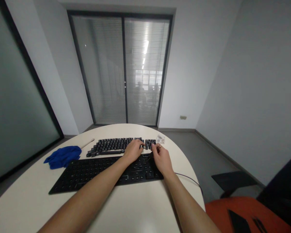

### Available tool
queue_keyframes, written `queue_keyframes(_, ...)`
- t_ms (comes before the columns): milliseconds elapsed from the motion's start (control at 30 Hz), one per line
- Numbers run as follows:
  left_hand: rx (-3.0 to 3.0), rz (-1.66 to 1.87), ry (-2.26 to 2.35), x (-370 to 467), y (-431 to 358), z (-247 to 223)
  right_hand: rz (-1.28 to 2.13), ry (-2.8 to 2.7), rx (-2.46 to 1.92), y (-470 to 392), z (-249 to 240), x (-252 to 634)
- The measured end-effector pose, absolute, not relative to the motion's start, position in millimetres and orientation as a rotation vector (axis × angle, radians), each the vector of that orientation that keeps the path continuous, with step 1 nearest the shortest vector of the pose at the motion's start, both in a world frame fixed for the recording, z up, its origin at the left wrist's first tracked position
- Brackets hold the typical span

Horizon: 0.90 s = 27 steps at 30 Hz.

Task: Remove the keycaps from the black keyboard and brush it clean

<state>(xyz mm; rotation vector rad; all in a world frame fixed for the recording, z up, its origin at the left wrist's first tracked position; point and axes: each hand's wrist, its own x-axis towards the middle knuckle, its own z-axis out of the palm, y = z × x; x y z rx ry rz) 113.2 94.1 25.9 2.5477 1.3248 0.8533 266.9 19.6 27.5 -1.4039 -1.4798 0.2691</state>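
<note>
so our left hand (134, 150) is at the loose black keycaps (113, 143), 12 o'clock from our keyboard (93, 168), right hand (162, 157) around 2, can't tell if either's pinching anything

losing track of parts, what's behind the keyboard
Rows of black keycaps and something whitish lie behind the keyboard; what the left hand and right hand cover is hidden.

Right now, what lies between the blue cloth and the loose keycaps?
The head view shows a thin pale stick lying between the blue cloth and keycaps, on the tabletop.
</note>
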Motion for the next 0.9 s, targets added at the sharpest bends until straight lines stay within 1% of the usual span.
queue_keyframes(433, 2.572, 0.695, 1.37, 116.5, 115.3, 13.5, 0.267, -1.474, -1.441, 21.1, 28.1, 268.1)
queue_keyframes(700, 2.578, 0.698, 1.426, 117.1, 117.7, 7.1, 0.283, -1.481, -1.432, 21.3, 28.4, 267.6)
queue_keyframes(900, 2.587, 0.739, 1.466, 115.1, 109.1, 11.4, 0.298, -1.484, -1.424, 21.2, 28.5, 267.2)
